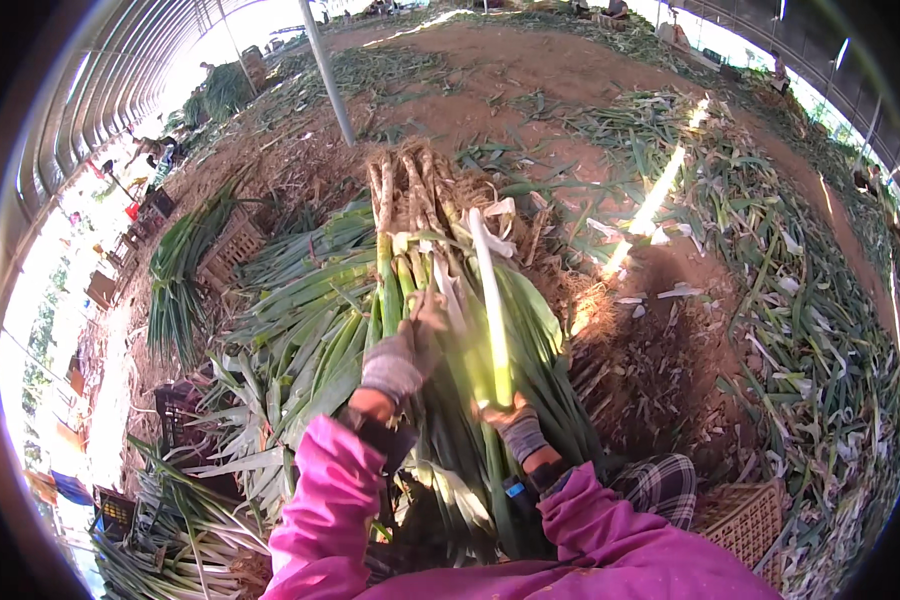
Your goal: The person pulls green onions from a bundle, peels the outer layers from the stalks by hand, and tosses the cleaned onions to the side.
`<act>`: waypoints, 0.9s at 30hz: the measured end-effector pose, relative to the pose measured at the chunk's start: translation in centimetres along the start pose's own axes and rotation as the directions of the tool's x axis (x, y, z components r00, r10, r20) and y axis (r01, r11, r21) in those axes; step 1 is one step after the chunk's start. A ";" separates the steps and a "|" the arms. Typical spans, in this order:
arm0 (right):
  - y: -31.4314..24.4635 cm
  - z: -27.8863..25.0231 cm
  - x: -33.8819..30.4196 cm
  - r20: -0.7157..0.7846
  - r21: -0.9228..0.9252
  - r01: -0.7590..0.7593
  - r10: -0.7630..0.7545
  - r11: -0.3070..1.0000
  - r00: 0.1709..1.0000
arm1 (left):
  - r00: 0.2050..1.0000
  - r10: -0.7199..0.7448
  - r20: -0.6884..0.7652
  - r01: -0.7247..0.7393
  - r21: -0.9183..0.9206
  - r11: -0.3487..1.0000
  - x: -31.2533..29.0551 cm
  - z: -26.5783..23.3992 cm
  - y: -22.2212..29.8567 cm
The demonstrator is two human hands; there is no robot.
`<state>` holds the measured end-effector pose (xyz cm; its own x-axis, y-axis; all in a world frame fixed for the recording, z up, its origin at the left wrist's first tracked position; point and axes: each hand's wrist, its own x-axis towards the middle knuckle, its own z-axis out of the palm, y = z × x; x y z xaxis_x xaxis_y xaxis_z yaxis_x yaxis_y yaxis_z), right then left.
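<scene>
In front of me lies a thick heap of leeks (320,340), their rooty ends pointing away and their long green leaves spread toward me. My right hand (513,418), in a grey glove with bare-looking fingertips, is closed around the green part of one leek (492,300). Its peeled white stalk points up and away from me, above the heap. Over the heap's middle, beside that leek, is my gloved left hand (408,352). Motion smears its fingers, so whether they grip a stalk cannot be told. Soil-covered roots (410,185) show at the far end.
Trimmed leaves and peelings (810,330) cover the ground at right. A yellow crate (742,522) stands near my right side. At left are a tan crate (232,245) with leeks leaning on it, a dark crate (175,412) and more leeks (185,530). A metal pole (328,75) rises beyond the heap.
</scene>
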<state>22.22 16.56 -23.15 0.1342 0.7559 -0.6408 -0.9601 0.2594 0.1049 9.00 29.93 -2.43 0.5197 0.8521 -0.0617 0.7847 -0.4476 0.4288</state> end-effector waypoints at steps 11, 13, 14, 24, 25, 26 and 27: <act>1.8 1.3 -7.8 0.544 -0.497 0.384 -0.065 0.778 0.837 | 0.992 0.121 -0.017 -0.115 0.201 0.973 -0.4 -1.6 -3.0; 1.1 1.2 -7.7 0.475 -0.638 0.414 -0.090 0.649 0.875 | 0.979 0.191 0.075 -0.203 0.232 0.951 -3.3 -1.8 -2.6; 0.8 1.1 -7.7 0.432 -0.710 0.409 -0.105 0.573 0.896 | 0.987 0.152 0.053 -0.159 0.189 0.969 -4.2 -2.0 -2.4; -3.8 -4.6 -9.4 0.467 -0.876 0.459 -0.027 -0.147 0.884 | 0.998 0.066 -0.009 -0.066 0.053 0.996 -7.4 -2.1 0.4; -2.2 -3.0 -11.6 0.473 -0.873 0.468 0.001 -0.137 0.881 | 0.999 0.030 -0.028 -0.028 0.080 0.996 -7.7 -2.6 -0.8; 0.2 0.3 -16.1 0.482 -0.875 0.480 0.009 0.063 0.876 | 0.999 0.015 -0.037 -0.011 0.108 0.994 -8.5 -3.3 -3.1; -0.3 2.0 -19.9 0.476 -0.850 0.473 -0.047 0.232 0.878 | 0.993 0.109 0.049 -0.113 0.094 0.989 -9.4 -3.2 -0.9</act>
<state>20.34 2.59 -8.91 0.2802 0.9376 -0.2059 -0.3678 -0.0932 -0.9252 2.36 23.22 0.70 0.6180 0.7840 -0.0589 0.7493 -0.5646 0.3459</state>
